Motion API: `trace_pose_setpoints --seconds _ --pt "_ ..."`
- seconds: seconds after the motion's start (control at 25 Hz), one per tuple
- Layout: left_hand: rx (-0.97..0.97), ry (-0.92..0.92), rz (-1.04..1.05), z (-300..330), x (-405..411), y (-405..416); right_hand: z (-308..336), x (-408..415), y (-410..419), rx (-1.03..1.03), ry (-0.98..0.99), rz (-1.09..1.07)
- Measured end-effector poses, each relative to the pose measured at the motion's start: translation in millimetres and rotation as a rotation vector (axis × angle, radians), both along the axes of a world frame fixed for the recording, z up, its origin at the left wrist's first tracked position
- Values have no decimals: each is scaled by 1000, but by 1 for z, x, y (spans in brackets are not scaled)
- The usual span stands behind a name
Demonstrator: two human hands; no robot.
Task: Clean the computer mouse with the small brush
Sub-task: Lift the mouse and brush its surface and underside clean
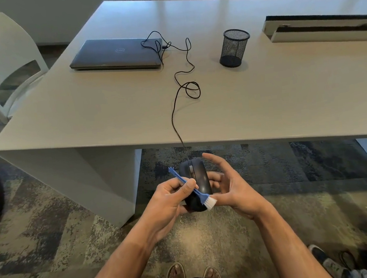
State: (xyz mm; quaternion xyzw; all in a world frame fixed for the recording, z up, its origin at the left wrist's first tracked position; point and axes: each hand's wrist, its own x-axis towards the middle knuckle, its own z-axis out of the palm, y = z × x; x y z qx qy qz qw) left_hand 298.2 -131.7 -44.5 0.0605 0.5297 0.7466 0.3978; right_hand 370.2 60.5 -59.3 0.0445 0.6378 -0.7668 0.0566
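A black wired computer mouse (198,182) is held in the air just in front of the table's near edge, buttons up. My right hand (235,189) cradles it from the right, fingers behind and under it, thumb along its near side, index finger raised. My left hand (168,200) pinches the small blue brush (199,193) by its handle. The white bristles (211,203) touch the mouse's near right end, beside my right thumb. The mouse cable (175,108) runs up over the table edge in loops to the laptop.
On the white table (87,116) lie a shut grey laptop (117,52), a black mesh pen cup (234,46) and a long open box (323,26). A white chair (0,55) stands at the left. My sandalled feet (193,273) and another person's shoe (321,257) are on the carpet.
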Motion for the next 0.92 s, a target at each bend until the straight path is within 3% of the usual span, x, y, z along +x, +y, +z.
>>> trace_pose_setpoints --seconds 0.32,0.48,0.64,0.92 --pt "-28 20 -11 -1 -2 4 7 -3 8 100 2 55" --pt "-37 42 4 1 -3 6 15 1 19 26 36 13" --pt "-85 108 22 -1 -2 9 35 -1 25 323 76 -104" --pt "-115 196 31 -1 -2 14 56 -10 -4 798 87 25"
